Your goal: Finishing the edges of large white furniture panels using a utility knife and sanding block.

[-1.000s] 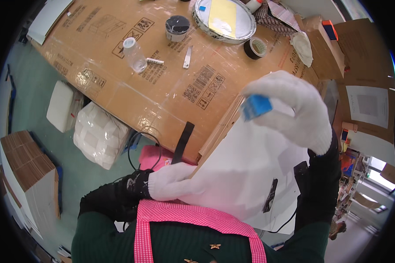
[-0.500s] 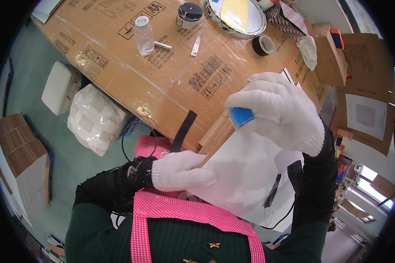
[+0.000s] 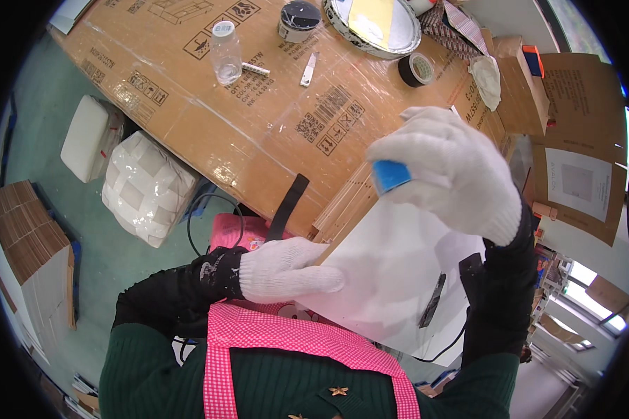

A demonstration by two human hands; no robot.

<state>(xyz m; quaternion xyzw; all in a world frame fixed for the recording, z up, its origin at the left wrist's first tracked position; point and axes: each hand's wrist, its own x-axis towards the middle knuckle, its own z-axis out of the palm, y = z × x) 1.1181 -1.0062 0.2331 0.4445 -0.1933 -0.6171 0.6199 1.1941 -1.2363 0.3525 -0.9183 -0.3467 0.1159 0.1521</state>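
Both my hands wear white knitted gloves. My left hand [image 3: 290,269] is closed on the left edge of a white board [image 3: 381,276], its thumb lying on the board's face. Held above the board's far part, a small blue block [image 3: 391,175] sits pinched in the fingers of my right hand [image 3: 458,174]. The block's exact kind is hard to make out. A dark strip [image 3: 433,300] lies on the white board. Beyond the board's far left edge, several thin wooden strips [image 3: 342,202] show side by side.
On the large cardboard box [image 3: 258,140] stand a clear bottle [image 3: 226,59], a black-lidded tub [image 3: 299,21], a utility knife [image 3: 309,69], a tape roll [image 3: 416,70] and a round paint-stained lid [image 3: 398,35]. A black strap [image 3: 288,206] hangs over its edge. Wrapped packages [image 3: 147,185] lie at left.
My right hand has moved slightly right and away from me, lifting the blue block and turning it a little. My left hand keeps its hold on the board.
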